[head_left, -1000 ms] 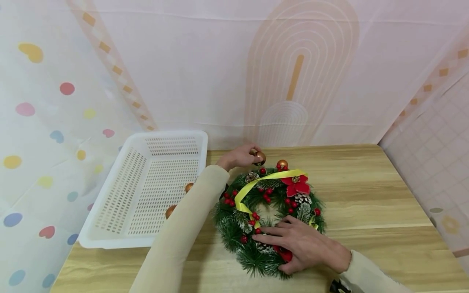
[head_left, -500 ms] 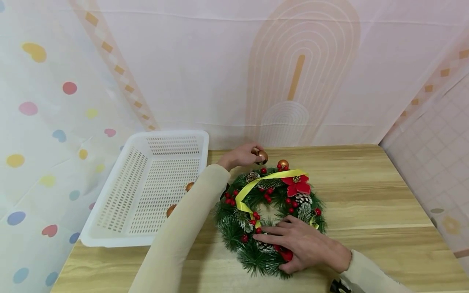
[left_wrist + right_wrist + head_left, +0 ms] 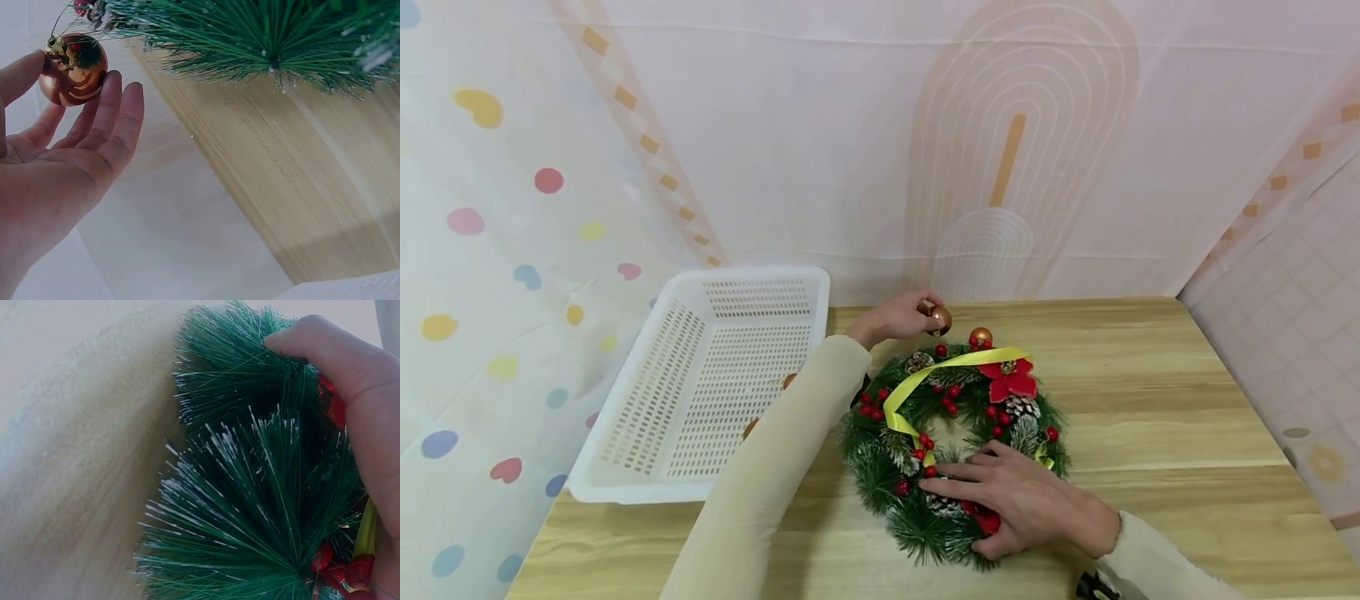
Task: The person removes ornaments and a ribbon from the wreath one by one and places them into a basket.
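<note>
My left hand (image 3: 895, 319) pinches a shiny copper bauble (image 3: 939, 321) between thumb and fingers, just beyond the wreath's far edge. Its gold cap and a thin loop show in the left wrist view, close to the green needles. On the table lies a green Christmas wreath (image 3: 871, 467) with red berries, frosted pine cones and a red poinsettia (image 3: 1009, 381). A yellow ribbon (image 3: 906, 392) trails over it. At its top sits another copper bauble (image 3: 981, 336). My right hand (image 3: 1026, 504) holds the wreath's near right side, thumb on the outer needles (image 3: 219, 506).
A white perforated plastic basket (image 3: 625, 492) stands at the left, with copper baubles (image 3: 750, 427) inside, partly hidden by my left sleeve (image 3: 775, 467). The wooden table (image 3: 1157, 400) meets a patterned cloth wall (image 3: 850, 167) behind.
The left hand has shifted very slightly right with its bauble, and the view has drifted a little. The right hand keeps its place on the wreath.
</note>
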Available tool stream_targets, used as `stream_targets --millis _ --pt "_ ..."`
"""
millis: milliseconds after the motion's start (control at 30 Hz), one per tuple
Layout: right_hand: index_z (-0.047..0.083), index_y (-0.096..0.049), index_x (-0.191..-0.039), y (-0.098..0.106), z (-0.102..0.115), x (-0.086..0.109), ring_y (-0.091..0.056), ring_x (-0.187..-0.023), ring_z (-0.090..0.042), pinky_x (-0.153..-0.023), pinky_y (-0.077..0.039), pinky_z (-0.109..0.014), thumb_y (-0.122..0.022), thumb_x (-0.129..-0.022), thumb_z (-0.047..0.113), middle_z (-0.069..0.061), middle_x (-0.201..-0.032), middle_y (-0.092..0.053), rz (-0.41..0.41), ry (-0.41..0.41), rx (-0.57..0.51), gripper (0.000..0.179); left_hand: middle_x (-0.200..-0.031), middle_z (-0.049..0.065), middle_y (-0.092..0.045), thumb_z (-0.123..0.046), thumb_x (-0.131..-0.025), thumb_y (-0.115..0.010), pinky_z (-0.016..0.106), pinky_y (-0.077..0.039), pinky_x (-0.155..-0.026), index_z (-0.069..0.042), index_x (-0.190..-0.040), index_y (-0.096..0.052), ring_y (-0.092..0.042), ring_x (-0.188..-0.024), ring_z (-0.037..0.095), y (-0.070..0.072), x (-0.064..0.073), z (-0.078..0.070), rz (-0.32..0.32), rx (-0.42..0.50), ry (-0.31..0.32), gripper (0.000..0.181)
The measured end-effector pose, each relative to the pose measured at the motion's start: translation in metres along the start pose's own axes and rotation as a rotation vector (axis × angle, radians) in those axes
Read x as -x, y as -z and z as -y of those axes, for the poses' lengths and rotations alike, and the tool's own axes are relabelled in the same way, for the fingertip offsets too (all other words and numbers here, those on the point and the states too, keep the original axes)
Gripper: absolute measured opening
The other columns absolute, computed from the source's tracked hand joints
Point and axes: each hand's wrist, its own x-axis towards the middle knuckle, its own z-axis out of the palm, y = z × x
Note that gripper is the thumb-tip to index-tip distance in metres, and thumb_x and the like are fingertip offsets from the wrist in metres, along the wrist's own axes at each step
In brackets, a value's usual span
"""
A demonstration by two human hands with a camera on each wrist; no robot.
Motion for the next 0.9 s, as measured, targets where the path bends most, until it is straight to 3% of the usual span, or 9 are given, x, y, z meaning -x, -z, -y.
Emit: stream_targets --millis 900 --pt "0.033 -0.029 -0.156 -0.002 -0.009 0.002 -0.060 -0.112 -0.018 -0.094 -0.045 -0.046 -0.077 -0.076 0.049 0.004 -0.146 -0.052 -0.021 0.007 -0.003 0.094 -0.133 0.014 -0.054 -0.026 -0.102 -0.056 0.042 -0.047 -0.097 -0.012 -0.136 -0.051 -0.054 -0.119 0.027 0.010 0.014 -0.012 -0.053 0.034 -0.041 0.037"
